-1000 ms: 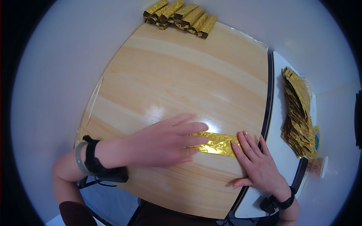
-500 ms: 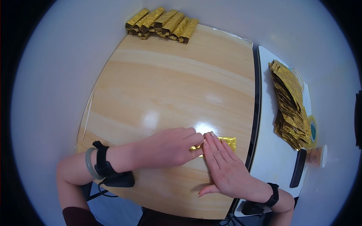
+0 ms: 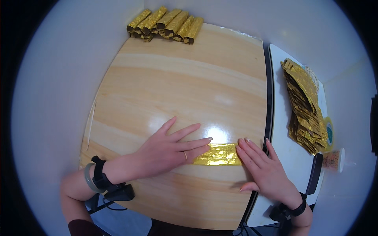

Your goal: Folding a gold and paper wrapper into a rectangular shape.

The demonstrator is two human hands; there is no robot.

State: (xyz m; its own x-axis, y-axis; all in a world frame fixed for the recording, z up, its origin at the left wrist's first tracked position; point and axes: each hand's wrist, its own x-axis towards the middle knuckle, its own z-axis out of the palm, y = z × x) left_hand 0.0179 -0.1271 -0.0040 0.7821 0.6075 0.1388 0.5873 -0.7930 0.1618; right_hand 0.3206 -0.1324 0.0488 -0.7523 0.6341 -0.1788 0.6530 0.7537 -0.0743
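A flat strip of shiny gold foil paper (image 3: 219, 154) lies near the front of the wooden table, between my hands. My left hand (image 3: 167, 151) is spread out, its lower fingers resting over the strip's left end. At the other end my right hand (image 3: 264, 167) lies with outstretched fingertips touching the foil and its thumb apart. Neither hand grips anything. The strip's left end is partly hidden under my fingers.
Folded gold paper tubes (image 3: 165, 23) are piled at the table's far left corner. On the white board at right sit a stack of gold sheets (image 3: 305, 106), a tape roll (image 3: 329, 133), a patterned cup (image 3: 334, 160) and a dark bar-shaped object (image 3: 314, 174). Pale walls enclose the table.
My left hand has gone from closed fingers at the foil to spread fingers, moving left. My right hand has slid right, and more of the strip shows between them.
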